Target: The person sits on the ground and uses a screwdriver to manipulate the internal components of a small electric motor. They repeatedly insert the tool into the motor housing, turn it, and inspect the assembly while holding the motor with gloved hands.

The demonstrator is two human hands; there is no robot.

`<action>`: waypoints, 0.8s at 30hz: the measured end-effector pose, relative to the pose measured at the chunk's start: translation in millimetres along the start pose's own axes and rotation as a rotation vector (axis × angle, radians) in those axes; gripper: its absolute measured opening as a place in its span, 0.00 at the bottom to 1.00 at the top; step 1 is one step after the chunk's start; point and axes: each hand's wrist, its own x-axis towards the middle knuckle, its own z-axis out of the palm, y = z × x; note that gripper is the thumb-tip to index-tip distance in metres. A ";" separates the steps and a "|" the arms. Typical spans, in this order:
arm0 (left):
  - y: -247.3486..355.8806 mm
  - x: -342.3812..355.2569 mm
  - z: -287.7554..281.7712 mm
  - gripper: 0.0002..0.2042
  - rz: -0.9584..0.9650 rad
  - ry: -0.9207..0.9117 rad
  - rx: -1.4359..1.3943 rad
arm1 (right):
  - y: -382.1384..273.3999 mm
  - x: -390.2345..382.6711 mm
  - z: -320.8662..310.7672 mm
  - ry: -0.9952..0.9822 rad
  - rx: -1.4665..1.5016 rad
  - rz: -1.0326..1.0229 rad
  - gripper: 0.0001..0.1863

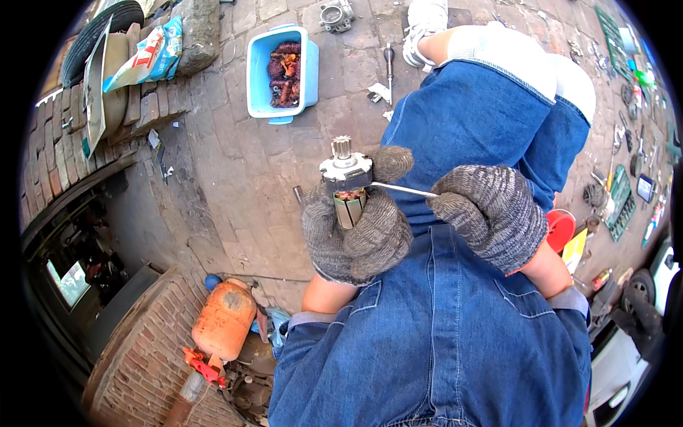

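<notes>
My left hand (361, 238), in a grey knitted work glove, is closed round a motor armature (349, 212) in front of my lap. The armature stands roughly upright, with a small toothed gear (341, 146) at its top. Below the gear sits a black and silver brush holder (348, 173), and some copper shows just under it. In my right hand (491, 213), gloved the same way, is a thin tool with a metal shaft (404, 189), which looks like a screwdriver. Its tip meets the side of the brush holder, while my fingers hide its handle.
A light blue tub (309, 71) with copper windings stands ahead on the brick paving. Beside it lie a screwdriver (389, 67) and a metal housing (336, 16). An orange gas cylinder (224, 319) is at lower left. Green tool trays (621, 203) and scattered tools lie right, near a car (619, 370).
</notes>
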 end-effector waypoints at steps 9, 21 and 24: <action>0.0 -8.2 -4.0 0.29 -0.005 0.047 0.069 | 2.0 1.5 -0.2 -0.027 0.085 0.030 0.08; -5.1 8.1 44.2 0.30 -0.004 -0.111 0.214 | 5.0 1.6 0.9 -0.066 0.237 0.196 0.07; -5.3 5.4 38.4 0.32 0.046 -0.010 0.320 | 5.1 2.0 -1.2 -0.087 0.244 0.204 0.07</action>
